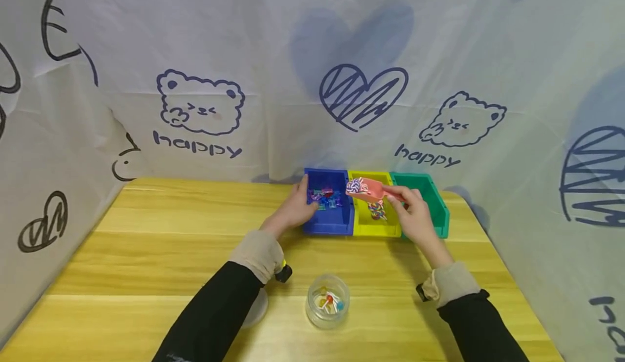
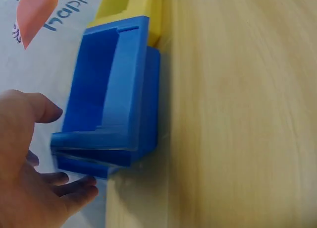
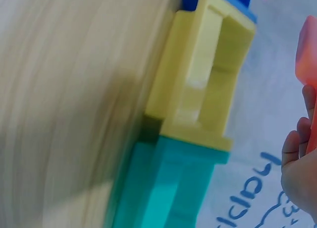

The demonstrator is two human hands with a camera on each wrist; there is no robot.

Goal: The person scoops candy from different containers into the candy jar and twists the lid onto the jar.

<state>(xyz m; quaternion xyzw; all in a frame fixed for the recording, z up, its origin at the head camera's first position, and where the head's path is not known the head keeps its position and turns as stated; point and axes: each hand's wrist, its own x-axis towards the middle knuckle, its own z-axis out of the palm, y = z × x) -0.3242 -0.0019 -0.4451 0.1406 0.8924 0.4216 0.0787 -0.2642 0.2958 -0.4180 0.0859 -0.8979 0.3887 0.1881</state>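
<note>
In the head view my right hand (image 1: 412,213) grips the handle of a pink scoop (image 1: 372,189), also partly seen in the right wrist view. Purple-and-white swirled candies (image 1: 356,186) fill its front. The scoop hovers over the yellow bin (image 1: 361,226), where more swirled candies (image 1: 377,210) lie. My left hand (image 1: 295,207) holds the left wall of the blue bin (image 1: 327,223), thumb on the inner side, fingers outside; the left wrist view has thumb and fingers (image 2: 74,191) astride that wall. Small shiny coloured pieces (image 1: 327,198) lie in the blue bin.
A green bin (image 1: 441,218) adjoins the yellow one at right. Nearer me stands a clear jar (image 1: 328,324) holding several small lollipops. A pale round lid-like disc (image 1: 256,310) is partly hidden by my left sleeve. Printed cloth (image 1: 283,134) hangs behind the wooden table (image 1: 161,242).
</note>
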